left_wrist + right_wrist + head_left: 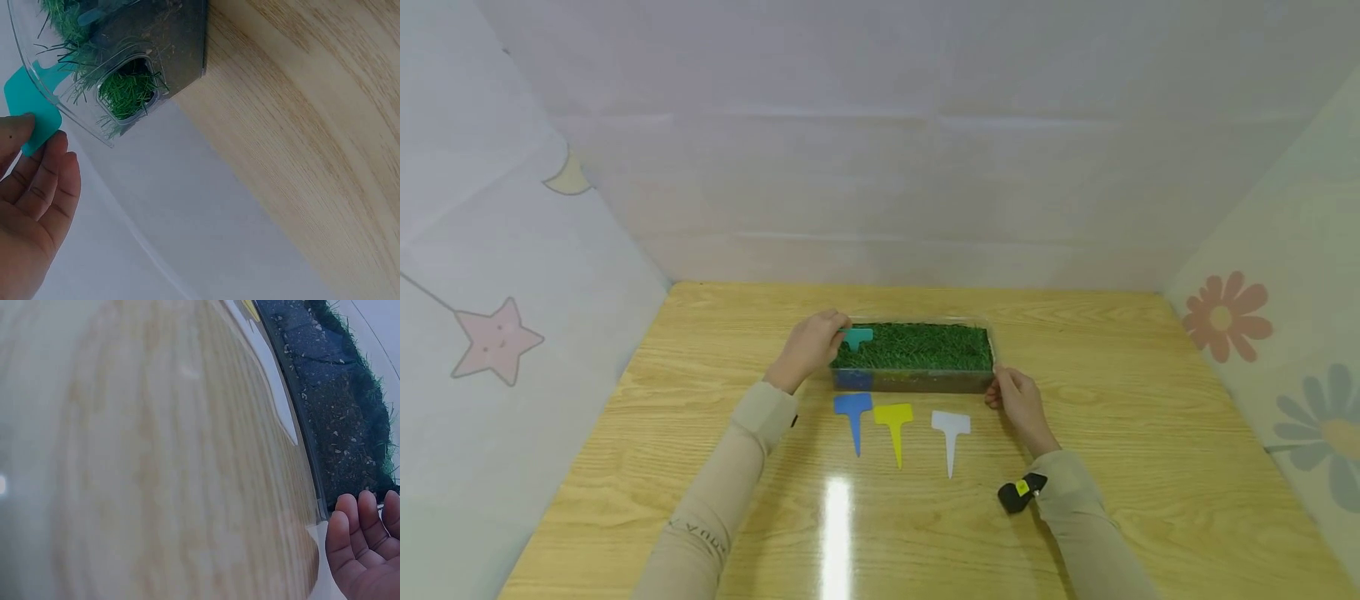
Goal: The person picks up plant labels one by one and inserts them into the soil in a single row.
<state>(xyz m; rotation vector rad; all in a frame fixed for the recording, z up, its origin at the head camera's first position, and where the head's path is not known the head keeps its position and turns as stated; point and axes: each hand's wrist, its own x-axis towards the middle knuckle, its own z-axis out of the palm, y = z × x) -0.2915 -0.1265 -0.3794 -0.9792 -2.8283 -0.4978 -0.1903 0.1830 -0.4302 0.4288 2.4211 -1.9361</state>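
A clear plastic planter box [917, 382] holds dark soil topped with green grass [925, 346]. At its left end my left hand [811, 343] pinches the wide head of a teal T-shaped plant label [859, 335] between thumb and fingers. In the left wrist view the label's stem [55, 76] reaches in among the grass behind the clear wall. My right hand [1018, 404] holds the box's front right corner; its fingertips [367, 499] lie along the end wall in the right wrist view, with the thumb out of that frame.
In front of the box lie a blue plant label [853, 408], a yellow one [894, 414] and a white one [951, 423], stems toward me. Everything rests on a wooden table [745, 517]. Pale cloth walls [880, 192] enclose its back and sides.
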